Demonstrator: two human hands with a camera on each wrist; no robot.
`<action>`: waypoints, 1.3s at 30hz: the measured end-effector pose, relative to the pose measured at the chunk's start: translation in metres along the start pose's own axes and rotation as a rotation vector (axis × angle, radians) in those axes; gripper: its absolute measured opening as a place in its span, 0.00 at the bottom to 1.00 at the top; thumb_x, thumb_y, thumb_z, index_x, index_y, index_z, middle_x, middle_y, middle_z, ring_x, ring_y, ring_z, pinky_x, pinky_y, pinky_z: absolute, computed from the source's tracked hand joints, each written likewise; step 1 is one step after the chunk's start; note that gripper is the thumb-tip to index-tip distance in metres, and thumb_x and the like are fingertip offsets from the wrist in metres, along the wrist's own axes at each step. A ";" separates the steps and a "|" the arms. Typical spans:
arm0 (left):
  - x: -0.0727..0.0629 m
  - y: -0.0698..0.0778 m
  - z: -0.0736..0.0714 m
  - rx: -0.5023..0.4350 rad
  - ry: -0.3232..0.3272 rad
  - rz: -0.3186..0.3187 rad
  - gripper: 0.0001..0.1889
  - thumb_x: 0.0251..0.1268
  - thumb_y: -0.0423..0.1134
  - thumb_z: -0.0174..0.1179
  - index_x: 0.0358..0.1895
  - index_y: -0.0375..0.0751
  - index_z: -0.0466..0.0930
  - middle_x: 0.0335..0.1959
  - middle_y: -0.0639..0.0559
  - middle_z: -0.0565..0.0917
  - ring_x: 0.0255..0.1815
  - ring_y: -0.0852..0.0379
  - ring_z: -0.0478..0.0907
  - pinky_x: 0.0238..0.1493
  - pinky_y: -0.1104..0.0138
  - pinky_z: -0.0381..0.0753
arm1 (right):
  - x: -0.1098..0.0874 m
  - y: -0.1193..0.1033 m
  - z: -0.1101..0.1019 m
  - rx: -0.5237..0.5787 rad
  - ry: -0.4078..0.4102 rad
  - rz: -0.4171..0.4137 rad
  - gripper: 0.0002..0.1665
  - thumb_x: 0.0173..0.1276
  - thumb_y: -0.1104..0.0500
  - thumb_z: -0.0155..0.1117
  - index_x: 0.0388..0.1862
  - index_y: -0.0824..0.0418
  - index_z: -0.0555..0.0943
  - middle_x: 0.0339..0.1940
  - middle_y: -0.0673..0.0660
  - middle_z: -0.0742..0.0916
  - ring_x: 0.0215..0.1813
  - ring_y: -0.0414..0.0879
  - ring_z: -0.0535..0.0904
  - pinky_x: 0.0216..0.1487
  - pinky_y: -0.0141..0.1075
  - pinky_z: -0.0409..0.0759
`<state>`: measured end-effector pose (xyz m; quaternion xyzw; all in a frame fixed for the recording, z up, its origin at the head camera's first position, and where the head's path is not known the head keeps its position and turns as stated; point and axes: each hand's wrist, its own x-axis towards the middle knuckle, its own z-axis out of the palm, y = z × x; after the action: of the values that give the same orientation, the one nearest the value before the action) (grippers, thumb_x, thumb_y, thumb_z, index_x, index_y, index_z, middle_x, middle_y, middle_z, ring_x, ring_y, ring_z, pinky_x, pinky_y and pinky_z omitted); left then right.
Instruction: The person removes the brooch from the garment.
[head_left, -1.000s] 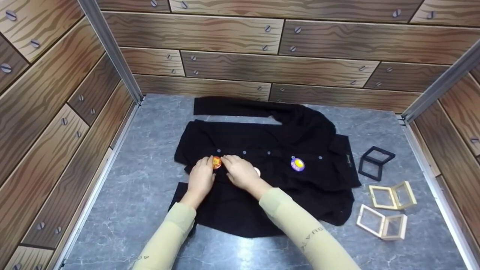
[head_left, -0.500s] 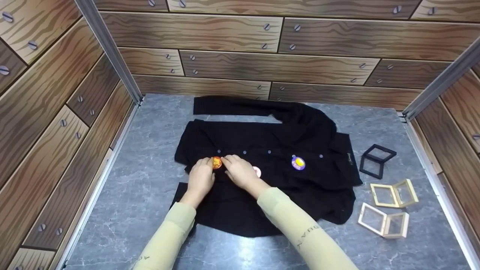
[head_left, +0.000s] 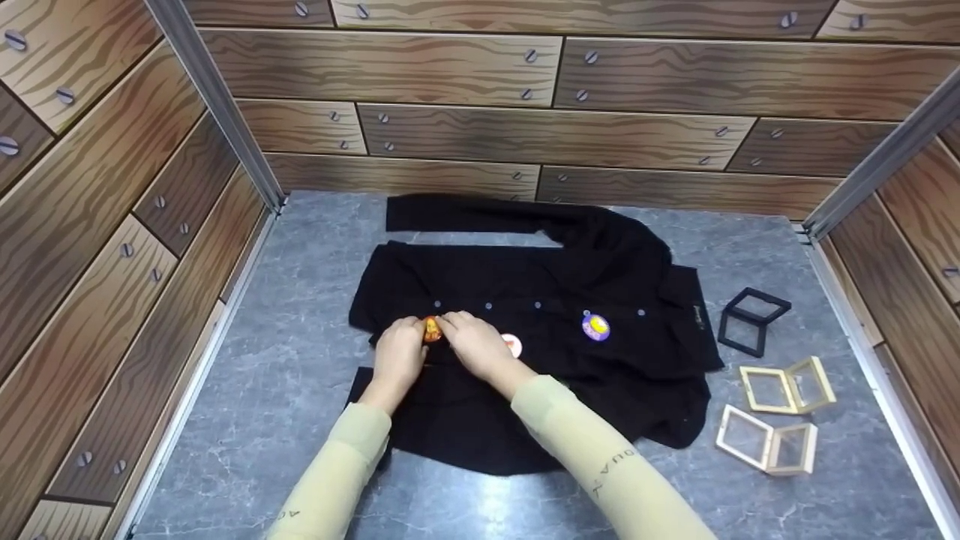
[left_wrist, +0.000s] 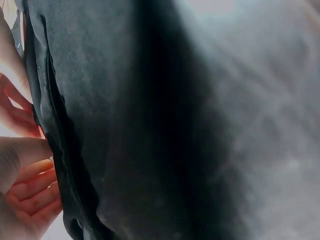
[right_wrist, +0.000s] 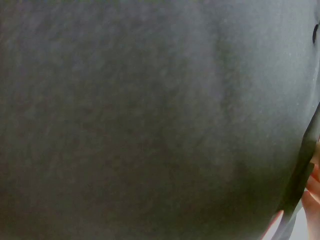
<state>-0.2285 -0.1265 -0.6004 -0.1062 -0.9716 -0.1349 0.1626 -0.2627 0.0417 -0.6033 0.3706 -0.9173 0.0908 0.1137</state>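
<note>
With a closed grip, the left hand (head_left: pixel 400 356) and right hand (head_left: pixel 480 346) hold the orange badge (head_left: pixel 432 330) from either side, on the black shirt (head_left: pixel 480 435); whether they also pinch cloth is hard to tell, the wrist views being mostly fabric. Compared with a second ago, the orange badge shows narrower between them, and more of the white badge (head_left: pixel 513 345) shows beside the right hand.

A gray marbled table (head_left: pixel 225 345) carries three hinged frames, each unfolded, along its right side. From rear to front: black frame (head_left: pixel 745 316), yellow frame (head_left: pixel 792 391), pale frame (head_left: pixel 768 451). Plank-patterned panels (head_left: pixel 457 67) bound the rear, left and right sides. Gray metal posts (head_left: pixel 222 105) occupy both rear corners.
</note>
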 end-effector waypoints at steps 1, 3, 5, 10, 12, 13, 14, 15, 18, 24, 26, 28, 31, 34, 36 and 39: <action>0.000 0.000 0.000 -0.003 -0.002 -0.002 0.16 0.51 0.30 0.80 0.44 0.33 0.88 0.42 0.42 0.89 0.47 0.42 0.88 0.51 0.52 0.88 | 0.000 0.000 0.000 -0.005 0.005 -0.004 0.22 0.74 0.64 0.63 0.65 0.65 0.83 0.59 0.59 0.88 0.60 0.54 0.85 0.58 0.43 0.87; 0.001 0.000 -0.001 -0.006 -0.005 -0.003 0.15 0.51 0.30 0.79 0.43 0.33 0.88 0.41 0.42 0.89 0.45 0.41 0.88 0.49 0.52 0.88 | 0.001 -0.001 0.001 -0.017 0.008 0.000 0.21 0.74 0.64 0.63 0.64 0.64 0.84 0.58 0.58 0.88 0.59 0.53 0.85 0.57 0.42 0.88; 0.002 -0.001 0.000 -0.013 -0.008 -0.006 0.13 0.51 0.29 0.79 0.41 0.33 0.88 0.40 0.42 0.90 0.43 0.40 0.88 0.47 0.51 0.88 | 0.001 -0.002 0.002 -0.026 0.017 0.012 0.20 0.75 0.62 0.64 0.63 0.63 0.85 0.57 0.57 0.89 0.58 0.52 0.85 0.55 0.41 0.88; 0.002 -0.003 0.000 -0.036 0.000 -0.004 0.07 0.52 0.27 0.75 0.35 0.33 0.88 0.35 0.42 0.89 0.38 0.38 0.88 0.40 0.48 0.88 | 0.004 -0.005 0.002 -0.084 0.060 0.013 0.15 0.74 0.63 0.62 0.56 0.61 0.88 0.48 0.54 0.89 0.51 0.49 0.86 0.47 0.38 0.89; 0.002 -0.004 0.001 -0.036 0.016 0.007 0.05 0.53 0.26 0.73 0.33 0.33 0.87 0.33 0.42 0.88 0.36 0.38 0.87 0.38 0.47 0.87 | 0.006 -0.007 0.002 -0.125 0.081 0.004 0.14 0.72 0.64 0.60 0.51 0.60 0.89 0.44 0.53 0.89 0.47 0.49 0.85 0.43 0.37 0.88; 0.002 -0.004 0.001 -0.034 0.024 0.015 0.04 0.53 0.25 0.72 0.32 0.34 0.86 0.32 0.42 0.88 0.35 0.38 0.87 0.37 0.48 0.87 | 0.007 -0.008 0.001 -0.145 0.090 0.002 0.13 0.71 0.64 0.60 0.49 0.59 0.89 0.42 0.53 0.88 0.45 0.48 0.85 0.42 0.37 0.88; 0.002 -0.004 0.001 -0.031 0.030 0.022 0.04 0.53 0.25 0.71 0.31 0.34 0.86 0.32 0.42 0.88 0.34 0.38 0.87 0.37 0.48 0.87 | 0.007 -0.009 0.001 -0.165 0.098 0.000 0.13 0.71 0.64 0.60 0.47 0.59 0.89 0.40 0.53 0.88 0.43 0.48 0.84 0.40 0.37 0.88; 0.003 -0.004 0.001 -0.026 0.033 0.028 0.04 0.54 0.25 0.71 0.30 0.34 0.86 0.31 0.42 0.87 0.34 0.38 0.87 0.36 0.48 0.87 | 0.008 -0.010 0.001 -0.181 0.107 -0.002 0.11 0.71 0.64 0.60 0.45 0.59 0.89 0.39 0.53 0.88 0.42 0.48 0.84 0.39 0.37 0.87; 0.003 -0.004 0.002 -0.014 0.045 0.041 0.04 0.55 0.26 0.71 0.29 0.35 0.85 0.30 0.42 0.87 0.33 0.40 0.87 0.35 0.49 0.87 | 0.009 -0.011 0.002 -0.212 0.127 0.002 0.09 0.69 0.63 0.61 0.41 0.57 0.88 0.36 0.52 0.87 0.39 0.47 0.83 0.36 0.37 0.87; 0.004 -0.006 0.004 -0.003 0.072 0.060 0.04 0.55 0.26 0.71 0.28 0.35 0.85 0.29 0.43 0.86 0.32 0.41 0.86 0.34 0.51 0.87 | 0.011 -0.009 0.006 -0.216 0.153 -0.002 0.08 0.68 0.63 0.63 0.37 0.56 0.89 0.33 0.52 0.86 0.38 0.47 0.83 0.34 0.37 0.87; 0.003 -0.006 0.005 -0.001 0.080 0.068 0.05 0.55 0.26 0.72 0.27 0.35 0.85 0.28 0.43 0.86 0.32 0.41 0.86 0.33 0.51 0.87 | 0.011 -0.009 0.007 -0.208 0.154 0.001 0.07 0.67 0.63 0.65 0.35 0.56 0.89 0.33 0.52 0.86 0.37 0.48 0.84 0.34 0.37 0.87; 0.002 -0.006 0.005 0.004 0.085 0.073 0.06 0.54 0.26 0.72 0.26 0.36 0.84 0.28 0.43 0.85 0.31 0.41 0.86 0.32 0.51 0.86 | 0.011 -0.008 0.007 -0.184 0.156 0.008 0.04 0.66 0.62 0.68 0.34 0.57 0.89 0.32 0.52 0.87 0.37 0.48 0.85 0.34 0.38 0.87; 0.002 -0.006 0.005 0.014 0.087 0.076 0.06 0.54 0.27 0.73 0.26 0.35 0.84 0.27 0.43 0.85 0.31 0.41 0.86 0.32 0.51 0.86 | 0.011 -0.007 0.005 -0.136 0.145 0.021 0.03 0.63 0.59 0.74 0.33 0.58 0.89 0.33 0.52 0.87 0.38 0.49 0.85 0.36 0.39 0.87; 0.001 -0.006 0.003 0.022 0.087 0.073 0.06 0.56 0.27 0.73 0.27 0.36 0.85 0.27 0.43 0.86 0.30 0.42 0.86 0.31 0.52 0.87 | 0.011 -0.006 0.003 -0.077 0.112 0.043 0.07 0.63 0.57 0.77 0.36 0.59 0.89 0.35 0.53 0.88 0.40 0.50 0.86 0.41 0.40 0.87; 0.002 -0.006 0.002 0.023 0.089 0.072 0.06 0.58 0.28 0.73 0.27 0.36 0.85 0.28 0.44 0.87 0.31 0.43 0.86 0.32 0.53 0.87 | 0.011 -0.006 0.001 -0.038 0.091 0.057 0.09 0.64 0.57 0.77 0.39 0.60 0.90 0.36 0.54 0.89 0.42 0.50 0.87 0.44 0.40 0.88; 0.002 -0.006 0.001 0.019 0.096 0.071 0.05 0.62 0.29 0.72 0.29 0.36 0.86 0.29 0.45 0.88 0.32 0.44 0.87 0.33 0.54 0.88 | 0.011 -0.004 0.000 0.011 0.075 0.075 0.09 0.66 0.57 0.76 0.42 0.60 0.91 0.38 0.55 0.90 0.44 0.51 0.88 0.47 0.41 0.87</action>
<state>-0.2326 -0.1318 -0.6021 -0.1326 -0.9595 -0.1249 0.2149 -0.2674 0.0314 -0.5999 0.3328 -0.9252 0.1140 0.1422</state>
